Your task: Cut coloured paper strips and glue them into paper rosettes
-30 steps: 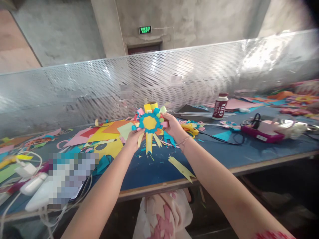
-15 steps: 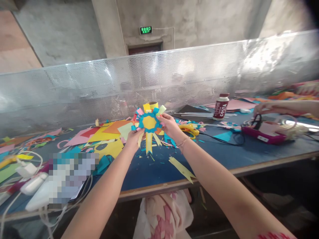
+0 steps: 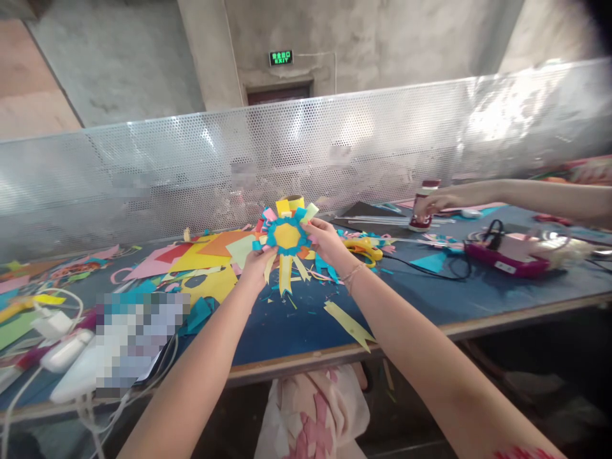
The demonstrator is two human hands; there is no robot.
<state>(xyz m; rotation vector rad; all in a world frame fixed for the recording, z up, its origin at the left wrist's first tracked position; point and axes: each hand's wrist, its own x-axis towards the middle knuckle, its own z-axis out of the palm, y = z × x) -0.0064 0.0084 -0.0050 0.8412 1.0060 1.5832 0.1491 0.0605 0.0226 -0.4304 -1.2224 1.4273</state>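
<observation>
Above the blue table, I hold up a paper rosette (image 3: 285, 235) with a yellow round centre, a ruffled blue ring, colourful loops and yellow tails hanging down. My left hand (image 3: 258, 266) is closed on its lower left edge. At its right edge, my right hand (image 3: 326, 241) pinches the loops between thumb and fingers. Below and to the right, a pale yellow strip (image 3: 350, 325) with a notched end lies on the table. Yellow-handled scissors (image 3: 364, 248) rest just beyond my right wrist.
Coloured paper sheets (image 3: 210, 252) and scraps cover the left and middle. A pixelated flat object (image 3: 138, 344), chargers (image 3: 67, 350) and white cables lie at the left. Another person's hand (image 3: 433, 203) grips a dark red bottle (image 3: 421, 222) near a purple power strip (image 3: 507, 258). A perforated metal screen (image 3: 296, 153) stands behind.
The other person's hand has moved left from above the purple power strip to the dark red bottle. My hands and the rosette stay almost still.
</observation>
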